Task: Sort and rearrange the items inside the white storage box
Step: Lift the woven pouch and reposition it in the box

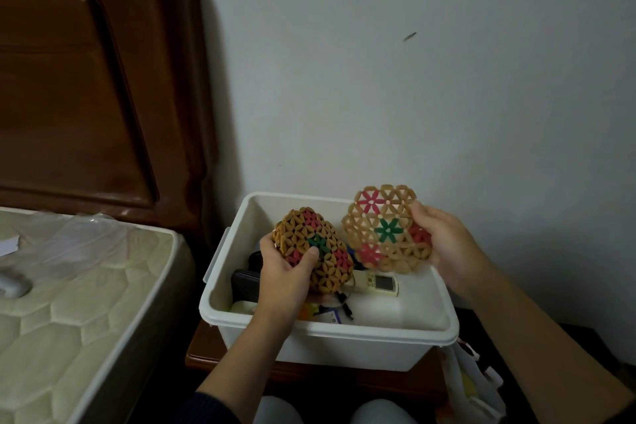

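Above the white storage box (344, 330), the left hand (285, 272) is gripping a darker beaded trivet (318, 249) while the right hand (444, 241) is clasping a paler trivet (385, 227), seemingly for comparison.

No legible text anywhere. The remote control (377, 283), just below your right hand (444, 241), has a display too small and dim to read. The card (328, 315) below your left hand (285, 272) shows blurred print only.

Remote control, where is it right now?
In the head view, the remote control lies inside the white storage box, right of centre, below the lighter woven mat held in the right hand.
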Demonstrator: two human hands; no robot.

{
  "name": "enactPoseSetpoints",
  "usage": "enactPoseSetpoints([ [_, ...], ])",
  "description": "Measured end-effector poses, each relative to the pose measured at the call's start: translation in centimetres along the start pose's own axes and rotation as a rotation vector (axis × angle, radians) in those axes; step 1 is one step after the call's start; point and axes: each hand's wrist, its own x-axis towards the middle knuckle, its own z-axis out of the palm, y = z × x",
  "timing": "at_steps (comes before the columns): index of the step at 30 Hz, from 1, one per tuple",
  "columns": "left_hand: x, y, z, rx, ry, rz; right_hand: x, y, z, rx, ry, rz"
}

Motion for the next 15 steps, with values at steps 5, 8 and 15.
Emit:
enactPoseSetpoints([
  [5, -0.4, 0.5, -0.4, -0.090, -0.230, -0.106, -1.1, 3.8, 3.1, 0.361, -0.210, 0.117],
  [8, -0.6, 0.7, -0.6, -0.067, -0.338, -0.126, -1.0, 5.4, 4.7, 0.266, -0.188, 0.140],
  [15, -0.7, 1.1, -0.6, -0.115, -0.351, -0.121, -0.8, 7.3, 6.0, 0.245, -0.069, 0.106],
])
